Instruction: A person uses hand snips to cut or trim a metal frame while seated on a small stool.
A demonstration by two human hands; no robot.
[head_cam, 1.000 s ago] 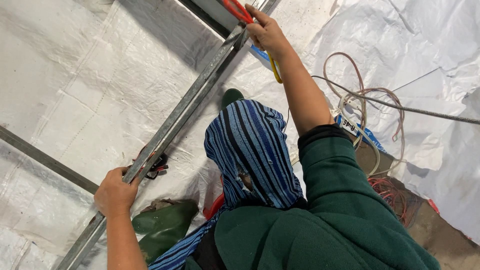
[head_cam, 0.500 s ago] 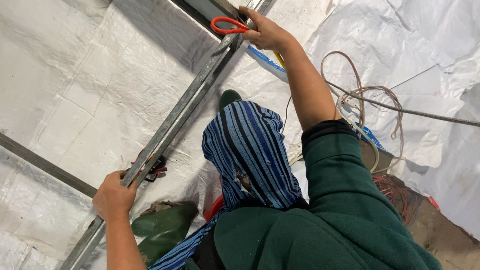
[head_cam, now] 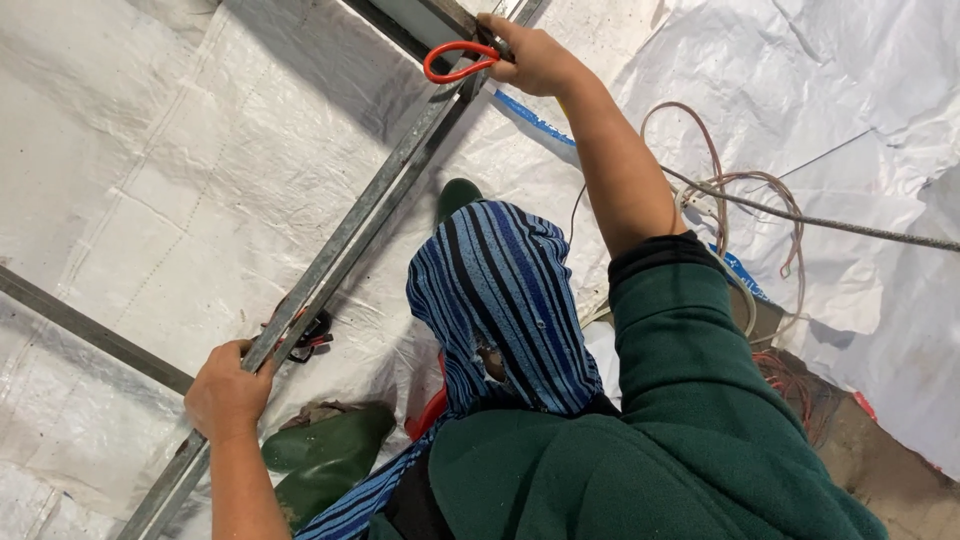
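Head view: two hands (head_cam: 228,388) grip one metal rail (head_cam: 350,235), one red-handled tool (head_cam: 458,60).

The left hand (head_cam: 228,398) is curled in a tight fist (low down), and the right hand (head_cam: 535,58) is closed too, arm stretched far up.

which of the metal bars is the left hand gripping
The left hand grips the long metal bar running diagonally up to the right hand, not the darker bar crossing at lower left, which it doesn't touch.
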